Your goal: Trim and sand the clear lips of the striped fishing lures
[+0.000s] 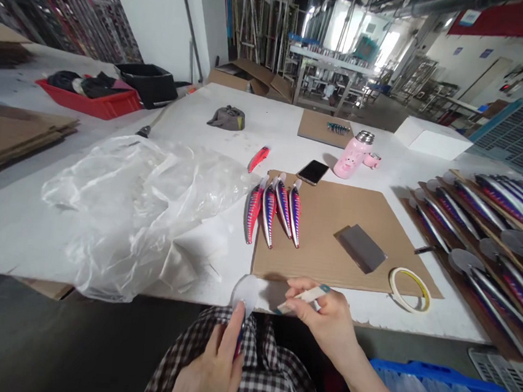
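My left hand [215,364] is closed around a fishing lure, with the index finger laid along it. The clear rounded lip [244,290] of this lure points up at the table's front edge, while its body is mostly hidden by my fingers. To the right, my right hand [323,319] pinches a pale flat strip [310,294] with blue-green ends, a short way from the lip. Several red, purple and silver fishing lures [282,213] lie side by side on a cardboard sheet [323,226] just beyond my hands.
A crumpled plastic bag [135,202] covers the table's left part. On the right lie a grey rectangular sheet [362,249], a tape roll [409,290] and racks of lures [492,243]. Farther back are a phone [312,172], a pink bottle [353,155] and a red lure [259,158].
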A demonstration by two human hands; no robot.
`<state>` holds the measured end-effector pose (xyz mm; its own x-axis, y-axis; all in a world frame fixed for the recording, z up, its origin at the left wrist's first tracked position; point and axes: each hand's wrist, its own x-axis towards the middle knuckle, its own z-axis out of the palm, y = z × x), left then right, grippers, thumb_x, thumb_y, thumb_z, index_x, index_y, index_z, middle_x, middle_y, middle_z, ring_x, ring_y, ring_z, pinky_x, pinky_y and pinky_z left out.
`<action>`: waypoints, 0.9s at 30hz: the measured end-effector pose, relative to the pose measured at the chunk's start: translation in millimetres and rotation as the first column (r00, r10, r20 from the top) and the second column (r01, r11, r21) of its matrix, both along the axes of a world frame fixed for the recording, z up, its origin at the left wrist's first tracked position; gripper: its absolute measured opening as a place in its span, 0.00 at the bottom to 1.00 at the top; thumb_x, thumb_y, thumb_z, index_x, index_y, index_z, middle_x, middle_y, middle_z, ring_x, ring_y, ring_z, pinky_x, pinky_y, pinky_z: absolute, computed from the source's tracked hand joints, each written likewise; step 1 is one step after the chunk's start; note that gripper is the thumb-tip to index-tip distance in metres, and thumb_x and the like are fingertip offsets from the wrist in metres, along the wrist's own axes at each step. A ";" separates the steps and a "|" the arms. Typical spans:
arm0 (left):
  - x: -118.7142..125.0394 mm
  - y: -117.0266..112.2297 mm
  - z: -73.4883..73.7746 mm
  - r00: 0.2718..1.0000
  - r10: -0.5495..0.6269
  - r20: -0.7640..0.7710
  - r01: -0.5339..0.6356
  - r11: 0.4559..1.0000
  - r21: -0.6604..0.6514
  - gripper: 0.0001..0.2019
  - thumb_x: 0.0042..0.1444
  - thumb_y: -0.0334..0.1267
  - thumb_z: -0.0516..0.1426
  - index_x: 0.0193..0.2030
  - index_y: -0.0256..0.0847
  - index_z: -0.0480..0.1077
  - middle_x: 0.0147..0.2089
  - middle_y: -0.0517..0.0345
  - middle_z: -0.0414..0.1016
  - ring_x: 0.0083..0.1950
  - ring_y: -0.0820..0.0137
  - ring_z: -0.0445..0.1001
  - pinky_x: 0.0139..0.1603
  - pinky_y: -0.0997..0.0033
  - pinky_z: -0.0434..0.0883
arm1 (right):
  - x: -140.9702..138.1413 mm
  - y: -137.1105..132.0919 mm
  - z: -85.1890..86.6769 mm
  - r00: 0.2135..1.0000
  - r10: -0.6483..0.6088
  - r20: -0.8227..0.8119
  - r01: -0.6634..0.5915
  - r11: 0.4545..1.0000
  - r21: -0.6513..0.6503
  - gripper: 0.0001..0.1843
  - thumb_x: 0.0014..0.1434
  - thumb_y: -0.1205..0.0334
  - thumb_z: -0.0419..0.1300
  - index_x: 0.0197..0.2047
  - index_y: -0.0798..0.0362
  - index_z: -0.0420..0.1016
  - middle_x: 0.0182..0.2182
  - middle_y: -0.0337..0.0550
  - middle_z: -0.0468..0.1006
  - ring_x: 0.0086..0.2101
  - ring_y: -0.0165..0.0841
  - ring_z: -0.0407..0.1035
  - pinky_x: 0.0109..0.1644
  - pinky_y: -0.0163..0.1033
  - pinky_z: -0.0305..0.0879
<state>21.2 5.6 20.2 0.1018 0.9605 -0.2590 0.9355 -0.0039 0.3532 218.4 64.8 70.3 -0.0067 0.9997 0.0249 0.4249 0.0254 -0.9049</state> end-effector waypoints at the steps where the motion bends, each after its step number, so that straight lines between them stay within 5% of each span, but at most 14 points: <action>1: 0.3 -0.2 0.2 1.000 -0.002 -0.005 0.002 1.000 0.003 0.27 0.62 0.29 0.45 0.68 0.45 0.50 0.52 0.48 0.72 0.35 0.68 0.78 0.28 0.76 0.70 | -3.5 0.4 0.0 0.999 0.019 0.040 -0.020 1.000 0.023 0.07 0.52 0.61 0.62 0.36 0.48 0.78 0.31 0.38 0.83 0.30 0.34 0.76 0.36 0.36 0.72; 8: 1.1 -3.3 -4.0 1.000 0.002 -0.027 0.000 0.996 0.090 0.26 0.62 0.29 0.45 0.67 0.45 0.53 0.53 0.47 0.72 0.32 0.69 0.78 0.26 0.75 0.71 | -9.5 4.5 -13.5 0.941 0.166 0.296 -0.209 0.970 0.121 0.06 0.57 0.62 0.60 0.33 0.51 0.78 0.30 0.42 0.82 0.33 0.36 0.75 0.39 0.39 0.67; 12: 2.2 -4.3 -6.5 0.999 0.003 -0.047 0.003 0.992 0.123 0.26 0.61 0.28 0.46 0.66 0.45 0.54 0.52 0.49 0.73 0.28 0.71 0.77 0.24 0.77 0.70 | -12.1 -3.1 -29.0 0.997 0.071 0.014 -0.071 0.997 0.022 0.11 0.59 0.56 0.57 0.32 0.53 0.78 0.27 0.41 0.80 0.28 0.34 0.73 0.33 0.36 0.67; 18: 2.3 -5.3 -9.5 0.998 0.003 -0.056 0.007 0.982 0.191 0.27 0.58 0.27 0.49 0.65 0.44 0.56 0.47 0.52 0.75 0.24 0.74 0.76 0.20 0.78 0.68 | -36.6 -12.4 -40.9 0.936 -0.042 -0.349 0.020 0.998 -0.068 0.09 0.53 0.56 0.63 0.35 0.52 0.78 0.28 0.40 0.81 0.29 0.34 0.73 0.35 0.36 0.70; 23: 0.5 -6.8 -14.7 0.996 -0.014 -0.090 0.037 0.965 0.260 0.27 0.58 0.27 0.50 0.65 0.44 0.56 0.50 0.51 0.75 0.32 0.70 0.79 0.19 0.79 0.68 | -45.7 -8.7 -37.5 0.927 0.004 -0.375 -0.029 0.998 -0.060 0.07 0.53 0.58 0.63 0.33 0.52 0.78 0.30 0.40 0.81 0.31 0.34 0.74 0.37 0.36 0.70; 27: 0.6 -7.0 -14.3 0.996 -0.023 -0.088 0.044 0.969 0.244 0.27 0.58 0.27 0.50 0.65 0.43 0.56 0.49 0.50 0.75 0.28 0.71 0.78 0.19 0.78 0.69 | -44.5 -6.7 -29.9 0.944 0.073 -0.322 -0.091 0.995 -0.041 0.06 0.54 0.60 0.61 0.33 0.52 0.78 0.30 0.40 0.80 0.33 0.35 0.74 0.40 0.36 0.70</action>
<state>21.8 -1.4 5.9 0.1233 0.9921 -0.0247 0.9595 -0.1128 0.2580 173.9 58.2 40.4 -0.0893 0.9959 -0.0152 0.1117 -0.0052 -0.9937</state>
